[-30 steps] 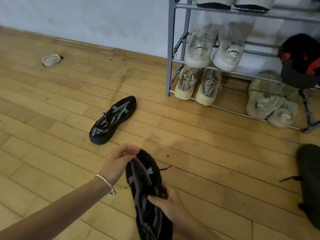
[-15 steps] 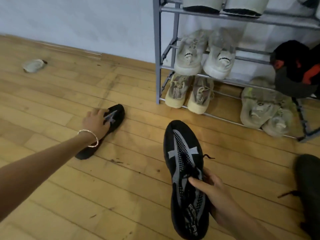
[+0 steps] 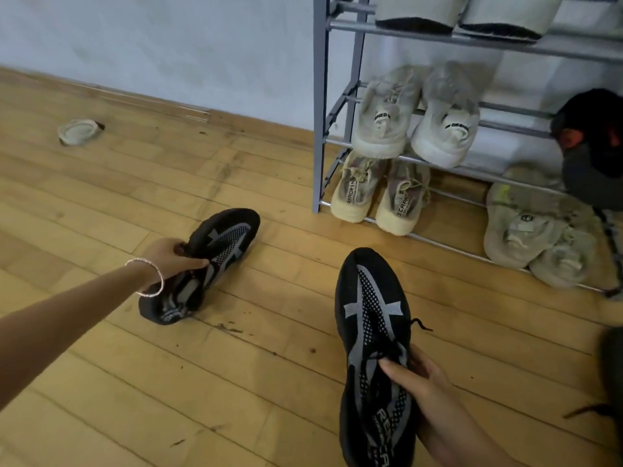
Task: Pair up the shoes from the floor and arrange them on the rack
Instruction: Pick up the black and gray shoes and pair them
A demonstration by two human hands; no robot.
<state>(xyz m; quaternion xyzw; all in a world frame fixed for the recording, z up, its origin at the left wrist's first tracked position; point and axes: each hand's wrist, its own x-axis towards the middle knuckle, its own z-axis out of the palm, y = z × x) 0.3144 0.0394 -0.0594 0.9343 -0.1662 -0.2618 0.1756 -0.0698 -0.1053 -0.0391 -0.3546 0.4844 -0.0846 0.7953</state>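
Observation:
Two matching black knit shoes with grey cross patterns are in view. My right hand (image 3: pixel 414 382) grips one black shoe (image 3: pixel 371 332) by its laced opening, toe pointing away, above the floor at lower centre. My left hand (image 3: pixel 168 257), with a bracelet on the wrist, is closed on the opening of the other black shoe (image 3: pixel 219 244), which lies on the wooden floor to the left. The grey metal rack (image 3: pixel 318 112) stands at the upper right against the wall.
The rack holds pale sneaker pairs: white ones (image 3: pixel 414 119) on a middle shelf, cream ones (image 3: pixel 377 193) and greenish ones (image 3: pixel 532 227) on the bottom shelf. A black and red shoe (image 3: pixel 593 143) sits at the right. A small pale object (image 3: pixel 79 131) lies far left.
My left hand let go of the shoe in my right hand, reached left and closed on the black shoe on the floor. My right hand carried its shoe to the right.

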